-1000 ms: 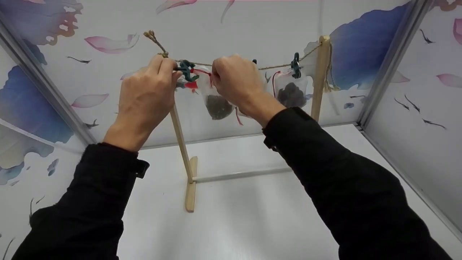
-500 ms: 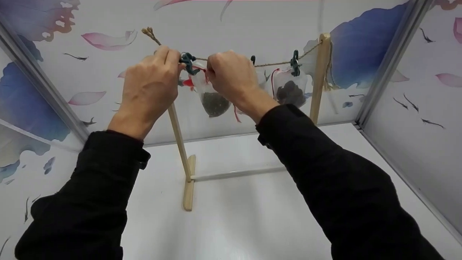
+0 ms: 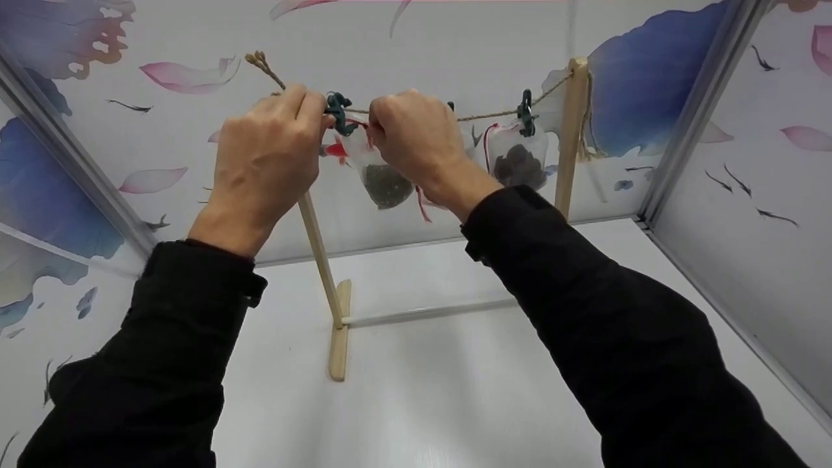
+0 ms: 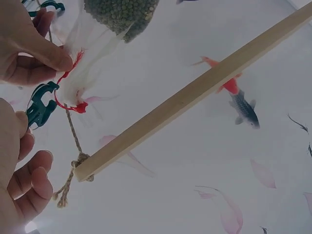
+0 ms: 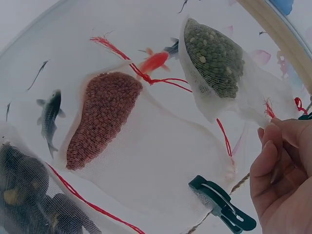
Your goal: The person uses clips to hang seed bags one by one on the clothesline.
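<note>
My left hand (image 3: 270, 156) pinches the handle end of a dark green clothespin (image 4: 41, 105) at the left end of a twine line (image 3: 478, 117). My right hand (image 3: 416, 143) holds the top corner of a white mesh drawstring bag (image 5: 213, 58) between thumb and fingers, beside its red cord (image 4: 63, 78). Green beans fill the bottom of this bag, which hangs tilted below the line. In the left wrist view the clothespin's jaws lie right at the red cord loop. From the head, my right hand covers part of the bag's top.
A mesh bag of reddish beans (image 5: 105, 117) hangs beside it under another green clothespin (image 5: 222, 204). Farther right is a bag of dark lumps (image 3: 520, 166), also clipped. Wooden posts (image 3: 572, 136) carry the line; a pale crossbar (image 3: 429, 315) runs low between them. Patterned panels (image 3: 195, 32) surround the stand.
Both hands have risen slightly and shifted a little left, with the clothespin and the green bean bag. Over the last half second they have hardly moved.
</note>
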Demonstrator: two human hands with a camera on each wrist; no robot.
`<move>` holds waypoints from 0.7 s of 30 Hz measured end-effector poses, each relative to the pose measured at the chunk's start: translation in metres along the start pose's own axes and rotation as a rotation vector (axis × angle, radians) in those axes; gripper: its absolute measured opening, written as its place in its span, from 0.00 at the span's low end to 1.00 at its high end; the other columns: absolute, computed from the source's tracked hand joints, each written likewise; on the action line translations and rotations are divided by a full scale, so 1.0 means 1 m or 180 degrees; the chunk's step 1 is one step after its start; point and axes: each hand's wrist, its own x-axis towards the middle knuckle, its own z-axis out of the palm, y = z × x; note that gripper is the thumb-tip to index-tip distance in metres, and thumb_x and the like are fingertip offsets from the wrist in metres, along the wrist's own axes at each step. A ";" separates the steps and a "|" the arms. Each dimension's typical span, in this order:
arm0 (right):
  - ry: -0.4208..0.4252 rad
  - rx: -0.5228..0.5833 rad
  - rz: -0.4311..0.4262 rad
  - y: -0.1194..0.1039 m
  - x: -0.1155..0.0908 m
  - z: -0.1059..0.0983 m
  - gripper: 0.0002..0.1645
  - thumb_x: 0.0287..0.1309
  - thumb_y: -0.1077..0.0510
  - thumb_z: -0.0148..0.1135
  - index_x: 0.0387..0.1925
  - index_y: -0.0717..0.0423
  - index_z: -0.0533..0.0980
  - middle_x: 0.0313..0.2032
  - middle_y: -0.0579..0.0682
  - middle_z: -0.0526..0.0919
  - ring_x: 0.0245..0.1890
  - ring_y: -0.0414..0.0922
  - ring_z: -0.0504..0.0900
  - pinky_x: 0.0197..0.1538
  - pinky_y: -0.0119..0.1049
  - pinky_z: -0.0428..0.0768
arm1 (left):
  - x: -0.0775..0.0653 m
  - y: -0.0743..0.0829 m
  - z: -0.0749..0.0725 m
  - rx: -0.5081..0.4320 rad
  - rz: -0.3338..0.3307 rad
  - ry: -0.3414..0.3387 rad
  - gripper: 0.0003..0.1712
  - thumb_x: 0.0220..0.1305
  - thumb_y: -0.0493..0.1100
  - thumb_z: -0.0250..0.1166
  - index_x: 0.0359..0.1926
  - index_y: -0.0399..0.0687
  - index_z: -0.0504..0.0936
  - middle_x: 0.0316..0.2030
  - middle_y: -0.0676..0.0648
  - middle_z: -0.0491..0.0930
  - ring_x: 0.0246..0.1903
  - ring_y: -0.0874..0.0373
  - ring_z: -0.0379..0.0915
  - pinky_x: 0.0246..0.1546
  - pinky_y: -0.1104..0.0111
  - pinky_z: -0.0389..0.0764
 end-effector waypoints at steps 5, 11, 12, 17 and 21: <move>0.0013 -0.0016 -0.0036 -0.001 0.003 0.003 0.13 0.72 0.64 0.54 0.35 0.60 0.84 0.28 0.52 0.83 0.24 0.45 0.75 0.31 0.36 0.78 | 0.005 0.000 0.002 0.0074 -0.0068 -0.0118 0.13 0.77 0.37 0.55 0.39 0.29 0.78 0.30 0.37 0.76 0.24 0.39 0.74 0.22 0.51 0.78; 0.0112 -0.0090 -0.0222 0.000 0.005 0.008 0.13 0.72 0.63 0.53 0.35 0.61 0.83 0.28 0.54 0.82 0.24 0.46 0.73 0.30 0.38 0.79 | 0.017 0.000 0.000 0.0269 -0.0028 -0.0480 0.09 0.71 0.28 0.52 0.40 0.28 0.79 0.32 0.36 0.77 0.26 0.37 0.78 0.23 0.49 0.80; 0.0136 -0.0098 -0.0263 0.000 0.005 0.009 0.13 0.73 0.63 0.53 0.36 0.61 0.83 0.29 0.55 0.83 0.24 0.47 0.75 0.31 0.38 0.80 | 0.019 0.000 0.000 0.0279 -0.0022 -0.0516 0.09 0.71 0.28 0.51 0.40 0.28 0.79 0.32 0.36 0.77 0.27 0.36 0.78 0.24 0.49 0.80; 0.0247 -0.0101 -0.0378 0.002 0.005 0.009 0.12 0.74 0.62 0.55 0.39 0.61 0.83 0.32 0.56 0.84 0.27 0.49 0.80 0.33 0.40 0.82 | 0.027 0.000 -0.003 0.0248 -0.0014 -0.0661 0.09 0.74 0.31 0.53 0.40 0.29 0.78 0.32 0.36 0.77 0.25 0.36 0.77 0.24 0.49 0.79; 0.0298 -0.0107 -0.0445 0.005 0.004 0.010 0.11 0.74 0.61 0.55 0.37 0.61 0.82 0.31 0.55 0.83 0.27 0.50 0.81 0.32 0.41 0.81 | 0.028 0.003 -0.005 0.0161 -0.0009 -0.0851 0.12 0.76 0.38 0.55 0.43 0.29 0.78 0.34 0.36 0.77 0.25 0.36 0.76 0.25 0.48 0.79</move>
